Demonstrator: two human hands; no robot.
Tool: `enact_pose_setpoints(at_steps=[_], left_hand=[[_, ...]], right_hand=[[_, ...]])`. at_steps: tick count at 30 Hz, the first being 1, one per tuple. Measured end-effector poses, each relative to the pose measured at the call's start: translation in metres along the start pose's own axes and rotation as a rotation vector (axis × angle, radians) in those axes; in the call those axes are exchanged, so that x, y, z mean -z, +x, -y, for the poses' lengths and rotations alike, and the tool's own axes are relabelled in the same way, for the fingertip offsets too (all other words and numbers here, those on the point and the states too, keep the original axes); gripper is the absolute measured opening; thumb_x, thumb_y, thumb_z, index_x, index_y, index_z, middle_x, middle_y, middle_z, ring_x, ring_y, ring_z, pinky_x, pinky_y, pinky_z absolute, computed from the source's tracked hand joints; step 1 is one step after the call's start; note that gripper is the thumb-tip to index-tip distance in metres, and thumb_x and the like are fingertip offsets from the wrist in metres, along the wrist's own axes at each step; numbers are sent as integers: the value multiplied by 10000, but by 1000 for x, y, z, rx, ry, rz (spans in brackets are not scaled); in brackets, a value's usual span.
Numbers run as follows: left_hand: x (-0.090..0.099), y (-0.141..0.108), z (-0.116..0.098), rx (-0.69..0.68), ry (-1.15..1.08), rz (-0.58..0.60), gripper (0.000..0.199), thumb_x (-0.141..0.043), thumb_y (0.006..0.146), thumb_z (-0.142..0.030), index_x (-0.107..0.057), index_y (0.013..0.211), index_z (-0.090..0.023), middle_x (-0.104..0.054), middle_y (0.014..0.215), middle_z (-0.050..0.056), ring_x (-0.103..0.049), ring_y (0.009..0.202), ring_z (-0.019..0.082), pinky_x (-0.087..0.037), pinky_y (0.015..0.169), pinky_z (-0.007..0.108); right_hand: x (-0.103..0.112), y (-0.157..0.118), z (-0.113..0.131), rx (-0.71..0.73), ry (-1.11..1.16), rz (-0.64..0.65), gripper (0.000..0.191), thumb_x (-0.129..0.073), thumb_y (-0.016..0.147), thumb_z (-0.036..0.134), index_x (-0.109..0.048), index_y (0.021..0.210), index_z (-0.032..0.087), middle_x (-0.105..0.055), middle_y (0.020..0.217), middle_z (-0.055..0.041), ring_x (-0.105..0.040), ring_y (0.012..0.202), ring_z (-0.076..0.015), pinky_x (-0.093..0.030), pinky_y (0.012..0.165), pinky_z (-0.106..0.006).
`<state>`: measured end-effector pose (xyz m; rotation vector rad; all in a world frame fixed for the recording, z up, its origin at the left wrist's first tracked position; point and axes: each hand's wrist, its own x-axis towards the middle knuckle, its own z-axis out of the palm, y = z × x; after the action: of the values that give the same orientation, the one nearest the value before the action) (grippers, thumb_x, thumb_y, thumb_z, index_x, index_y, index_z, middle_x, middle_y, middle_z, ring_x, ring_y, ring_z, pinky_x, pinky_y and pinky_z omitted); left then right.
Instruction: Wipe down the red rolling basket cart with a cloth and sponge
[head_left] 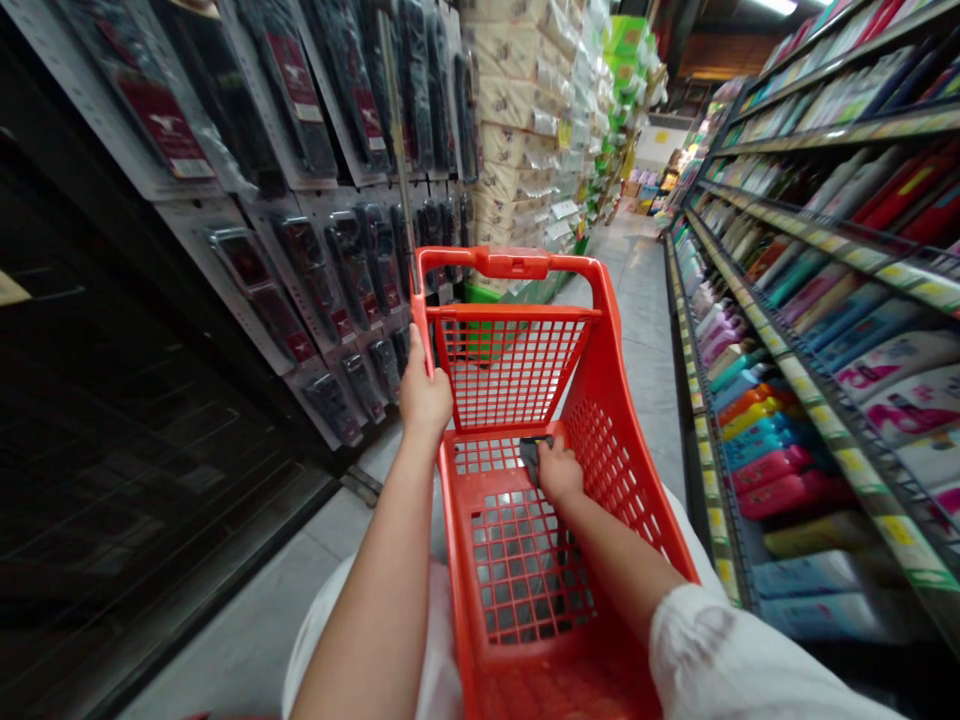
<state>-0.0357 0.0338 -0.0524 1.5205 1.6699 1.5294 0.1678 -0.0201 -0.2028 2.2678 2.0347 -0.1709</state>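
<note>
A red plastic shopping basket [517,480] with grid walls and a slotted floor stands tilted in front of me, its bar at the far end. My left hand [426,400] is closed around the left rim of the basket, thumb on top. Inside the basket, my right hand [561,470] pinches a dark grey cloth [530,456] against the floor near the far right corner. A thin metal rod [401,150] rises from the basket's far left corner; where it is fixed is not clear.
Blister-packed goods [292,240] hang on a rack at the left, beside a dark panel [135,400]. Stacked tissue packs [517,130] stand beyond. Shelves of bottles [787,430] line the right side. A grey tiled aisle [637,290] runs ahead.
</note>
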Motion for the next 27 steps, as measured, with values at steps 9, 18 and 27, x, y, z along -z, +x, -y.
enact_pose_setpoints(at_steps=[9,18,27], left_hand=[[-2,3,0,-5,-11,-5,811,-470,751,-44,-290,1517,-238,-433,1510,3,-412,1382,179,-303,1157,326],[5,1,-7,55,88,13,847,-494,746,-45,-238,1534,-223,-476,1479,43,-493,1320,232,-374,1114,356],[4,4,-8,80,95,-14,845,-514,749,-63,-248,1531,-244,-559,1407,69,-552,1258,259,-385,1101,415]], right_hand=[[5,-32,91,452,110,105,601,-578,839,451,-442,1343,154,-502,1261,-194,-624,1002,-284,-525,826,-415],[4,-52,42,587,-128,149,518,-456,878,157,-410,1390,101,-555,1222,-249,-670,992,-281,-556,775,-387],[14,-86,60,652,-101,247,578,-623,803,483,-503,1276,174,-551,1220,-224,-693,878,-299,-572,643,-397]])
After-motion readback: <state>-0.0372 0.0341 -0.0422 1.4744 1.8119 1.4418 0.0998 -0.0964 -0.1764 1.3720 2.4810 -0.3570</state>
